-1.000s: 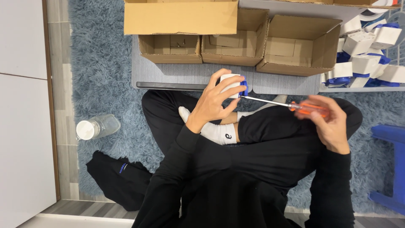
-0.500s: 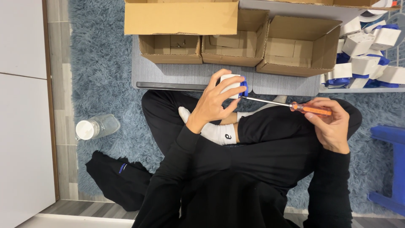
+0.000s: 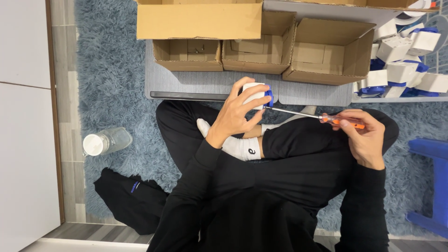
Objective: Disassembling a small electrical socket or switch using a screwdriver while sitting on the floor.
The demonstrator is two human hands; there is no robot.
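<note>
My left hand (image 3: 235,114) is clamped around a small white plastic block with a blue end (image 3: 257,94), steadying it just below the open cardboard boxes (image 3: 254,49). My right hand (image 3: 361,137) pinches the orange-handled screwdriver (image 3: 311,115), its tip meeting the block's blue end.

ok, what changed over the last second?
Little. The right hand shifted its fingers on the orange screwdriver handle, still held; the tip stays at the white-and-blue part. The left hand keeps gripping that part. Boxes and bottle unchanged.
</note>
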